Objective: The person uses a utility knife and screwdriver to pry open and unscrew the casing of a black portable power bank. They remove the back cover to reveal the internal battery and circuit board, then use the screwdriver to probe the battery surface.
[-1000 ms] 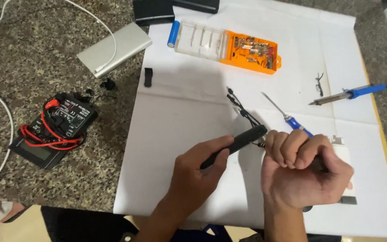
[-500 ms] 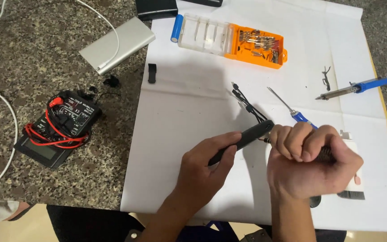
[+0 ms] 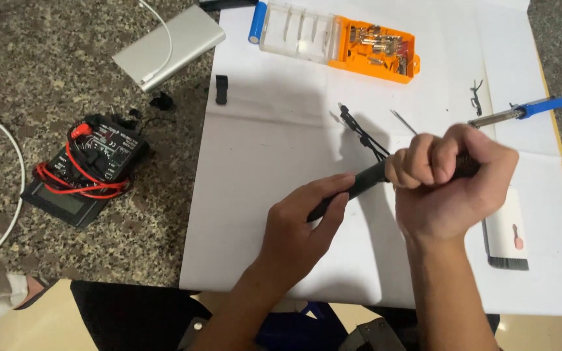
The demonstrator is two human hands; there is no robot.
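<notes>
My left hand (image 3: 300,224) grips the lower end of a long black rod-shaped tool (image 3: 359,185) that slants up to the right above the white paper sheet (image 3: 261,156). My right hand (image 3: 447,179) is closed in a fist around the tool's upper end, hiding that end. A bundle of thin black wires (image 3: 362,133) lies on the paper just behind the fist. A thin metal shaft (image 3: 401,121) pokes out beyond my right hand; its handle is hidden.
A blue-handled soldering iron (image 3: 521,112) lies at the right. An orange and clear parts box (image 3: 339,40) and a blue cylindrical cell (image 3: 257,14) sit at the back. A black multimeter with red leads (image 3: 86,166) and a silver power bank (image 3: 167,45) rest on the granite counter. A white card (image 3: 505,234) lies near my right wrist.
My right fist has slid further up and over the tool's end, covering the blue screwdriver handle that showed before. The view has shifted slightly; my left hand keeps its grip.
</notes>
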